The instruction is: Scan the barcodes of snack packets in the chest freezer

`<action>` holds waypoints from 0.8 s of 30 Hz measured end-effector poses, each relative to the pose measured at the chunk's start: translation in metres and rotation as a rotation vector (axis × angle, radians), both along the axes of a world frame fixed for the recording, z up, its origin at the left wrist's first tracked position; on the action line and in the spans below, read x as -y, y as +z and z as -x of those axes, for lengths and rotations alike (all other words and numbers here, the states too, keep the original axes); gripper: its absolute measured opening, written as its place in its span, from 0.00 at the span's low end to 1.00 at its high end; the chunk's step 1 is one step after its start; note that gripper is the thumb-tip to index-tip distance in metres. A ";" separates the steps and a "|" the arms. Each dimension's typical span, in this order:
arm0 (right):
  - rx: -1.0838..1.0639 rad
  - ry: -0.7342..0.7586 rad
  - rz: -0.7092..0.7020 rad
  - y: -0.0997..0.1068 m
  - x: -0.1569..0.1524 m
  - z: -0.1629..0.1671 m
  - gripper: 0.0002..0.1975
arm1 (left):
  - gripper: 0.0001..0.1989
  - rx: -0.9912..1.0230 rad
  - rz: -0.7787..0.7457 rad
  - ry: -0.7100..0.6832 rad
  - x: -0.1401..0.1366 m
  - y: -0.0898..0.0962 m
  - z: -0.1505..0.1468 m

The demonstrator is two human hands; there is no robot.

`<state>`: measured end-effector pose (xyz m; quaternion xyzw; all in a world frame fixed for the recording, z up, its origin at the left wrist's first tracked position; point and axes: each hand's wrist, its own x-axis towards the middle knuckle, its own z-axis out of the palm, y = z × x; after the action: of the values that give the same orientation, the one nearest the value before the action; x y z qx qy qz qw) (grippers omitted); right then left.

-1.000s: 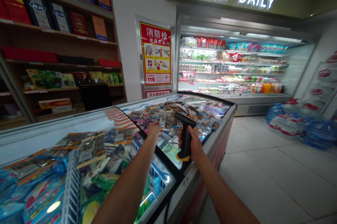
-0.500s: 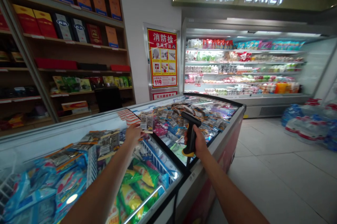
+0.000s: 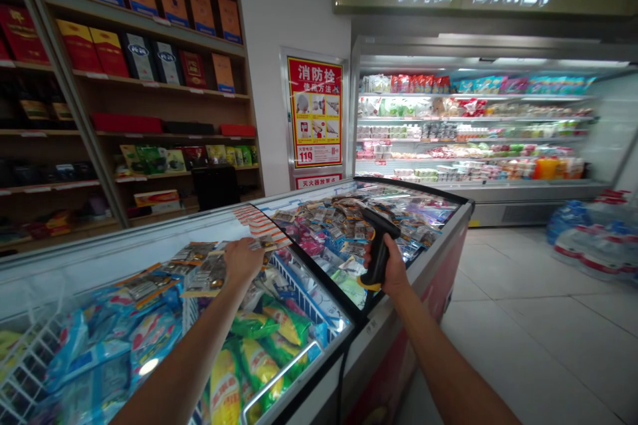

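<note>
My left hand (image 3: 243, 259) is closed on the edge of a small flat packet (image 3: 272, 243), tilted nearly level over the chest freezer (image 3: 366, 328). More packets with dark print and orange edges (image 3: 142, 286) lie close to this hand. Below it are green and yellow bags (image 3: 249, 362), with blue bags (image 3: 92, 368) to the left. My right hand (image 3: 395, 267) is wrapped round the grip of a black and yellow barcode scanner (image 3: 379, 245), held above the freezer's front rim. Its head points away to the upper left, and a cable hangs from its grip.
White wire baskets (image 3: 32, 358) divide the freezer, and a dark lid frame (image 3: 323, 272) crosses it. Shelves of boxed goods (image 3: 167, 89) stand behind on the left. A lit refrigerated display (image 3: 473, 189) is at the back. Bottled water packs (image 3: 588, 245) sit on the floor at right.
My left hand has moved left and tipped the packet from upright to nearly flat. The scanner stays in my right hand, and the whole view has shifted slightly.
</note>
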<state>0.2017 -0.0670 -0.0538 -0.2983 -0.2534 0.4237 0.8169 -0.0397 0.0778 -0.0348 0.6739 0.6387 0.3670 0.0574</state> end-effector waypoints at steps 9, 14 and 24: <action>-0.013 0.002 0.006 -0.002 0.003 -0.006 0.16 | 0.22 -0.584 -0.045 -0.225 0.012 -0.023 -0.019; -0.024 -0.052 0.023 -0.005 0.007 -0.017 0.16 | 0.22 -0.589 -0.045 -0.098 -0.006 -0.021 -0.003; -0.086 -0.087 0.027 -0.013 0.009 -0.027 0.15 | 0.16 -0.117 0.208 -0.467 0.011 -0.004 -0.114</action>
<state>0.2283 -0.0764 -0.0665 -0.3016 -0.1990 0.4038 0.8404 0.0740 0.0663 -0.0390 0.8137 0.5022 0.2366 0.1723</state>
